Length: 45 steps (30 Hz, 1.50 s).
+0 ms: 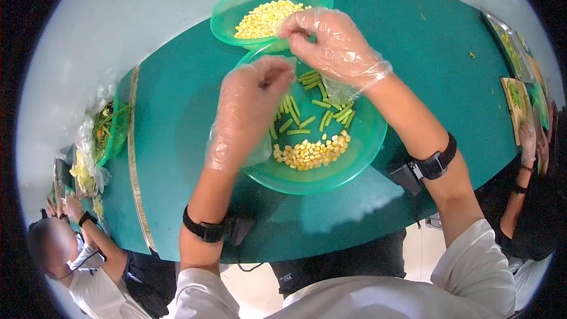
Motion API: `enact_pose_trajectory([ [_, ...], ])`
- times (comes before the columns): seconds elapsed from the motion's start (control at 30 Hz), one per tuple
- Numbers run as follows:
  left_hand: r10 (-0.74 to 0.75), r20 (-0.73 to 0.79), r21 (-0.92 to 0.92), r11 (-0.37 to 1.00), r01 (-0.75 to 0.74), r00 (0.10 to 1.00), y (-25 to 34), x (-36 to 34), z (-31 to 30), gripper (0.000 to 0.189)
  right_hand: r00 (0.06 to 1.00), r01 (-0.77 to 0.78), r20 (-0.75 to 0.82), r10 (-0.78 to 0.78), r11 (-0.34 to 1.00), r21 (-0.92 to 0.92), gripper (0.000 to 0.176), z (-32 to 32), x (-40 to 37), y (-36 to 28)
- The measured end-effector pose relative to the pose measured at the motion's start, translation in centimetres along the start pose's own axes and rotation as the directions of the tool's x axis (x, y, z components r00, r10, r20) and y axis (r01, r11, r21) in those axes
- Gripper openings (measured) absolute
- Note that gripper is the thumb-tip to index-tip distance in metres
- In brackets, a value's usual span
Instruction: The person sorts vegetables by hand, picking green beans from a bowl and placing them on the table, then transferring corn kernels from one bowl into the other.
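My left hand (251,106), in a clear plastic glove, is closed above the left side of a green bowl (369,147). My right hand (333,47), gloved too, has its fingers pinched together over the bowl's far edge, near a second green bowl (224,15). Whatever either hand holds is hidden or too small to name. Cut green bean pieces (300,123) lie in the middle of the near bowl, with corn kernels (313,153) along its near side. More corn kernels (266,19) lie in the far bowl.
A green basket of vegetables (121,124) stands at the left, where a person (88,248) works. Trays (511,47) and a cutting board (514,103) line the green table's (437,82) right edge, beside another person's hand (527,142).
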<state>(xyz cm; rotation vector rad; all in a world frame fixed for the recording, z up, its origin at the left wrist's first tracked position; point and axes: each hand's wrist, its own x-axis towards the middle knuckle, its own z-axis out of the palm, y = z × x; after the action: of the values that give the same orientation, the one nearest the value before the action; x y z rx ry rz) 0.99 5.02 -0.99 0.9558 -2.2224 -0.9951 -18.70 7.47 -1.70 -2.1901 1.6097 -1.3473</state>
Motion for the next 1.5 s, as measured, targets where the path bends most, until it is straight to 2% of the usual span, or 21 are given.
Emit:
enact_pose_trajectory([
  [0.1,-0.082,-0.065,-0.314,0.948,0.058,0.995,-0.6,0.3,0.1,0.015,1.0,-0.003,0.023,0.001,0.996,0.085,0.014,0.2,0.1,0.0],
  [0.2,-0.076,-0.124,-0.317,0.948,0.033,0.989,-1.0,0.6,-0.2,0.015,0.993,0.025,0.109,-0.044,0.985,0.168,0.014,0.0,-0.1,-0.6],
  [0.3,-0.096,-0.14,-0.414,0.91,0.03,0.985,-1.1,0.7,-0.3,0.015,0.989,0.018,0.138,-0.048,0.978,0.209,0.015,-0.2,0.0,-0.9],
  [0.5,-0.075,-0.139,-0.386,0.922,0.015,0.987,-1.0,0.6,-0.7,0.015,0.98,-0.105,0.198,0.028,0.916,0.387,0.018,0.0,0.1,-0.2],
  [0.6,-0.064,-0.162,-0.411,0.912,-0.008,0.985,-1.4,0.8,-0.4,0.013,0.975,-0.138,0.218,0.051,0.905,0.402,0.018,-0.2,0.2,-0.2],
  [0.7,-0.068,-0.14,-0.432,0.902,0.001,0.988,-0.9,0.5,-0.5,0.012,0.973,-0.165,0.218,0.077,0.891,0.422,0.018,-0.2,0.1,0.0],
  [0.8,-0.074,-0.164,-0.475,0.88,-0.012,0.984,-1.0,0.7,-0.2,0.011,0.986,-0.16,0.087,0.14,0.938,0.308,0.018,0.0,0.0,0.4],
  [0.9,-0.063,-0.118,-0.339,0.94,0.019,0.991,-1.3,0.7,-0.2,0.011,0.984,-0.139,-0.109,0.139,0.99,0.014,0.018,-0.2,0.2,1.0],
  [1.0,0.038,-0.027,-0.256,0.966,-0.044,0.999,-1.0,0.3,0.0,0.014,0.975,-0.151,-0.18,0.127,0.98,-0.128,0.018,-0.4,0.1,0.8],
  [1.1,0.13,0.145,-0.173,0.979,-0.104,0.981,-0.3,0.2,0.0,0.016,0.979,-0.142,-0.169,0.117,0.979,-0.146,0.017,-0.1,0.0,1.3],
  [1.2,0.138,0.356,-0.059,0.99,-0.126,0.924,-0.6,-0.2,0.4,0.016,0.983,-0.152,-0.127,0.136,0.979,-0.134,0.018,-0.2,0.0,1.3],
  [1.3,0.227,0.402,0.09,0.955,-0.284,0.887,0.1,-0.3,0.3,0.017,0.984,-0.098,-0.157,0.078,0.987,-0.126,0.018,0.0,0.0,1.7],
  [1.4,0.31,0.376,0.089,0.926,-0.367,0.873,-0.3,-0.4,0.4,0.019,0.988,-0.067,-0.149,0.04,0.982,-0.176,0.018,0.0,0.0,1.6],
  [1.5,0.297,0.384,0.113,0.925,-0.364,0.874,-0.3,-0.4,0.4,0.018,0.989,-0.055,-0.147,0.028,0.981,-0.186,0.016,0.1,0.1,1.7],
])
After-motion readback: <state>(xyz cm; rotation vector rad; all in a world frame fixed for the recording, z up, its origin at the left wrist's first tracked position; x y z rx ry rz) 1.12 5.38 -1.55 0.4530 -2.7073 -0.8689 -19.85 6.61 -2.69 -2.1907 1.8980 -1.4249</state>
